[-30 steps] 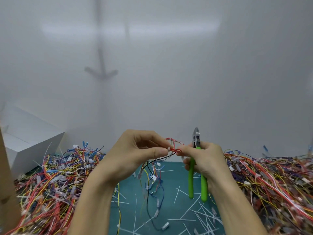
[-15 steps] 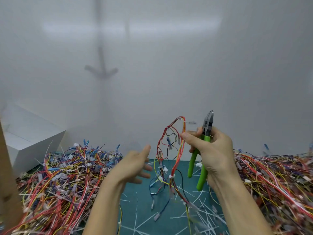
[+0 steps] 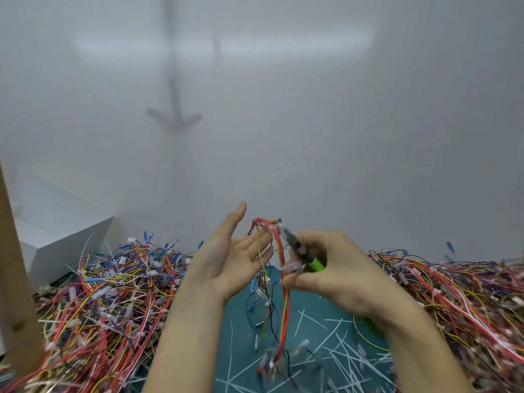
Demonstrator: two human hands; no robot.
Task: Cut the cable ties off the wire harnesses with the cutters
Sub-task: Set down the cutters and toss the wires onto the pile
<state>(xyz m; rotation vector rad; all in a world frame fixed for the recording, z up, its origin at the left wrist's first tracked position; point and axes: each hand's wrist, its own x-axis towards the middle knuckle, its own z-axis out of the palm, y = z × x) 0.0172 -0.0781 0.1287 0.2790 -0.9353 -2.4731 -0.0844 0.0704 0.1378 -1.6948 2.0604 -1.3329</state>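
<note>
Teal mat (image 3: 243, 316), wire heaps (image 3: 107, 302), cut ties (image 3: 337, 344)

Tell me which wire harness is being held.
The harness hanging from the right hand, which also grips the cutters; the rest lie in the left pile and right pile.

No legible text or labels anywhere.

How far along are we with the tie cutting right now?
Done: many cut ties lie scattered on the green mat. In hand: the right hand grips the cutters and one harness, the cutter tip near its top; the left hand is open beside it. Left: a left pile and a right pile of harnesses; I cannot tell which is finished.
</note>
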